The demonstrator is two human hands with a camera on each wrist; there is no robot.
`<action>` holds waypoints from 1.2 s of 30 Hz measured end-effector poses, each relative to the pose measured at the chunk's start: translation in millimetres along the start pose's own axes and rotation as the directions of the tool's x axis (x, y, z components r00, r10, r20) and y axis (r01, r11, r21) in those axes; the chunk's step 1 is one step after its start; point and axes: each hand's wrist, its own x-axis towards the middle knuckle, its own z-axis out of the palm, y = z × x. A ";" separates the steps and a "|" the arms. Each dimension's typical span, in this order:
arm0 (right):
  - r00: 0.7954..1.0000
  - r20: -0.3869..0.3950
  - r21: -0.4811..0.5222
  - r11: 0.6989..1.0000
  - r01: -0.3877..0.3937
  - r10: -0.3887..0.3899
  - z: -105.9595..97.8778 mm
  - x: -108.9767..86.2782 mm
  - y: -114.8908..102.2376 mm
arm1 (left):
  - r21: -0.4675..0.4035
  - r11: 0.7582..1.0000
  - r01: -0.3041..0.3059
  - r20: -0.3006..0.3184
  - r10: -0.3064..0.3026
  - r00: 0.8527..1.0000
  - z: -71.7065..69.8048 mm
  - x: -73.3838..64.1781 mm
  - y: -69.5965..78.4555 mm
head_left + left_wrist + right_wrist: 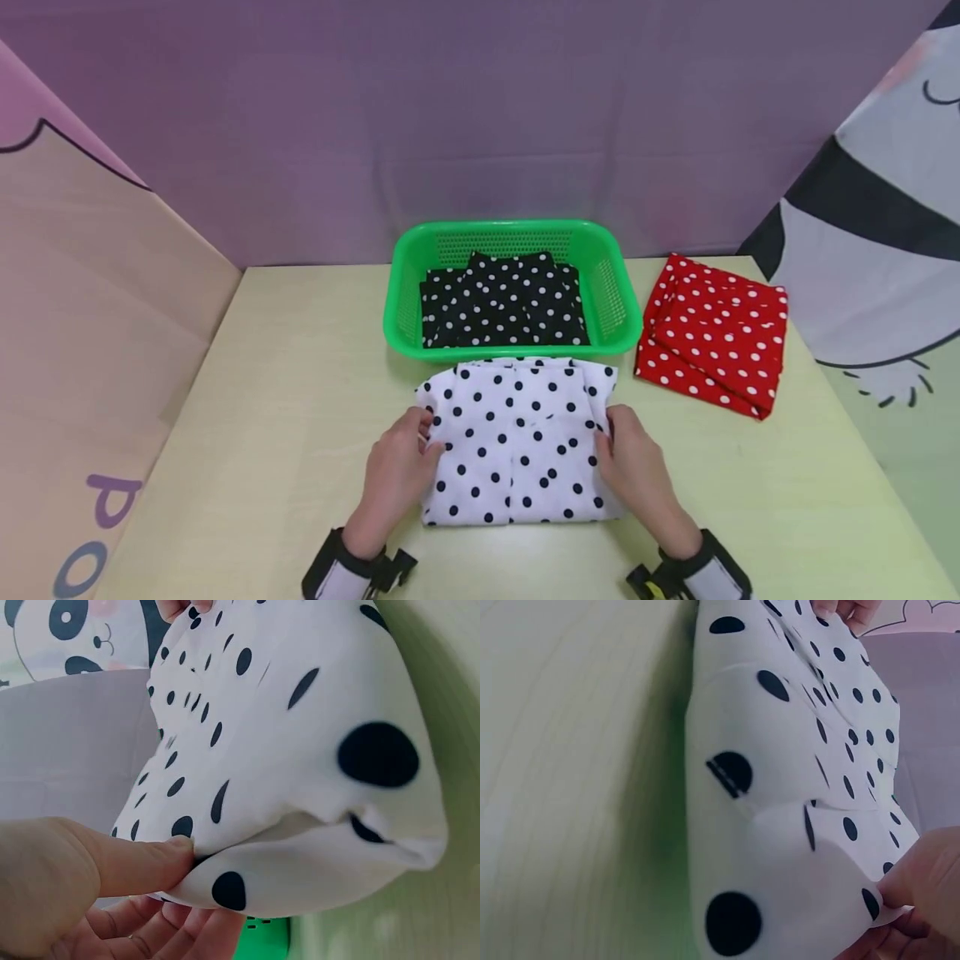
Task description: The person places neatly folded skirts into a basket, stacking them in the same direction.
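A folded white cloth with black dots [517,442] lies just in front of the green basket. My left hand [401,467] pinches its left edge, thumb on top and fingers beneath, as the left wrist view shows. On the opposite side my right hand [633,458] pinches the right edge in the same way. Between the two hands the cloth [780,787] stays flat and folded in layers, its near edge straight. In the left wrist view a fold gapes open beside the thumb [150,862].
The green plastic basket [397,325] holds folded black cloth with white dots [502,300]. To its right lies a folded red cloth with white dots [720,333]. A purple curtain [487,125] hangs behind the pale table [300,375], with printed panels at both sides.
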 end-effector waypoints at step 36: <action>0.956 -0.199 -0.002 0.976 0.218 -0.214 -20.2 33.7 -9.6 | -0.033 0.996 -0.085 -0.119 0.081 0.990 -15.6 32.3 14.1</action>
